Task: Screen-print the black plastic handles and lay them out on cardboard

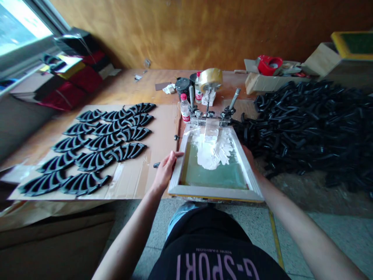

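A screen-printing frame (215,193) with a green mesh lies in front of me, white ink (211,155) spread over its far half. My left hand (165,169) is at the frame's left edge, fingers bent, index finger reaching to the rim. The end of a black plastic piece (156,165) sticks out from that hand; the rest is hidden behind the fingers. On the frame's right side is my right hand (248,157), mostly hidden by the rim, so its fingers do not show. A squeegee (211,130) stands in the ink below the hinge clamps (208,119).
Rows of black curved pieces (99,144) lie on cardboard (159,136) at left. A big heap of black pieces (305,124) covers the right side. Bottles (185,109), a tape roll (210,79) and a dark tub (183,87) stand behind the clamps.
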`<act>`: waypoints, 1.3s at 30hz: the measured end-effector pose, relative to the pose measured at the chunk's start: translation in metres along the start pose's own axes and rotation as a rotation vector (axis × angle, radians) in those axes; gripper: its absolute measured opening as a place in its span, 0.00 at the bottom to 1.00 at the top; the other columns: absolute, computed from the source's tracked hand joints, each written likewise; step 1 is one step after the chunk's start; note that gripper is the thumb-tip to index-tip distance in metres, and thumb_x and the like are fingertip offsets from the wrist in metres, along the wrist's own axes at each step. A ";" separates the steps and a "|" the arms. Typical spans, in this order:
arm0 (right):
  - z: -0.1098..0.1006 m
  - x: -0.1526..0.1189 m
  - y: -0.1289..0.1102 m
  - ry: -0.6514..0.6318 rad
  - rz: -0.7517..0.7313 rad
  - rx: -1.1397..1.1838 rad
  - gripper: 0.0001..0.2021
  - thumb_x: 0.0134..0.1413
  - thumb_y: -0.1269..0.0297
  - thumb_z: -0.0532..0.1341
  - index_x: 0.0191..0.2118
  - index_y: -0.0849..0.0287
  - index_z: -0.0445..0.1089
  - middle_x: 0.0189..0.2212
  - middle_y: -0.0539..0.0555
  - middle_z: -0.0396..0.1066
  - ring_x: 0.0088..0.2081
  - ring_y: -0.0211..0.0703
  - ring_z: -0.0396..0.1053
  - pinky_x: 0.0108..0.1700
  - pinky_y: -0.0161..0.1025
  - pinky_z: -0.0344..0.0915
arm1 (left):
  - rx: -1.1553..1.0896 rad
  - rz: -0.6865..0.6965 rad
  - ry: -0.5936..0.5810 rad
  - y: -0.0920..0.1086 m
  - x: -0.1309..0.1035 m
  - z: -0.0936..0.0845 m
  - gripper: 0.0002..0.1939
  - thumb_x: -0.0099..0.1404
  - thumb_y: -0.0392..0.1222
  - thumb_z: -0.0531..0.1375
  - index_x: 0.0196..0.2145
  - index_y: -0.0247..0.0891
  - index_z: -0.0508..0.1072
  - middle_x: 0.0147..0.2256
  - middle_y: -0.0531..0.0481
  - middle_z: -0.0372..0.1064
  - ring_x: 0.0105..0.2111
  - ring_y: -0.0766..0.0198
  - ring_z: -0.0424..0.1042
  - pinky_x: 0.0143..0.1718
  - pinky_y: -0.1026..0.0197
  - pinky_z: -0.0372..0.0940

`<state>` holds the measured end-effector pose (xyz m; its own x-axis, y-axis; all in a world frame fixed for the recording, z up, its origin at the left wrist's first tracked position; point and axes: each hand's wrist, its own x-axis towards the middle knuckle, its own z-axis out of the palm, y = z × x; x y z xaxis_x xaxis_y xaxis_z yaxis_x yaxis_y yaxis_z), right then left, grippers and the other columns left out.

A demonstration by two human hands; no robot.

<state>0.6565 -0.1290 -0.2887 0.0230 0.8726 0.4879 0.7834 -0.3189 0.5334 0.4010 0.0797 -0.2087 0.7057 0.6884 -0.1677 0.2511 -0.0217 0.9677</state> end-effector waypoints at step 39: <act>0.007 0.058 0.081 -0.264 0.919 0.930 0.17 0.65 0.60 0.51 0.49 0.67 0.69 0.37 0.61 0.73 0.35 0.43 0.68 0.39 0.40 0.62 | -0.359 0.072 0.047 0.062 0.025 0.008 0.25 0.65 0.62 0.53 0.42 0.38 0.74 0.31 0.49 0.72 0.26 0.68 0.69 0.24 0.67 0.62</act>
<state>0.7255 -0.1022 -0.2219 0.8036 0.5569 0.2101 0.5458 -0.5488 -0.6332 0.4398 0.0894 -0.1540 0.6795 0.7274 -0.0955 -0.0526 0.1782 0.9826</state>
